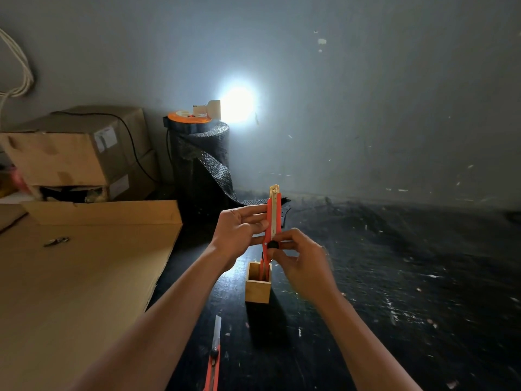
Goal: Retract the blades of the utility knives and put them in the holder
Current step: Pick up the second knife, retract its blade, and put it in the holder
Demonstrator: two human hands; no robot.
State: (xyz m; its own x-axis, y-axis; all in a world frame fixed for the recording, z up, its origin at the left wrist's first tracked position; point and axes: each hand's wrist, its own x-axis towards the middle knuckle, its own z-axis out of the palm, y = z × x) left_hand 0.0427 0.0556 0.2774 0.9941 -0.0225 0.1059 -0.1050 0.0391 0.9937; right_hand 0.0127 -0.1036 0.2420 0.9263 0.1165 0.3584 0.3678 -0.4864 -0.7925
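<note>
I hold a red utility knife (pixel 273 218) upright above the dark table, tip up. My left hand (pixel 239 230) grips its body from the left. My right hand (pixel 298 255) pinches the lower part, thumb on the black slider knob (pixel 273 244). Only a short metal tip shows at the knife's top. Below it stands a small square wooden holder (pixel 258 289) with a red knife (pixel 263 266) standing inside. A second red utility knife (pixel 214 359) lies on the table near the bottom edge, its blade extended and pointing away from me.
A large flat cardboard sheet (pixel 84 277) covers the left side, with a small metal clip (pixel 56 241) on it. Stacked cardboard boxes (pixel 79 153) and a black bubble-wrap roll (pixel 201 162) stand behind. A bright lamp (pixel 236 104) glares on the wall. The black tabletop (pixel 408 277) stretches right.
</note>
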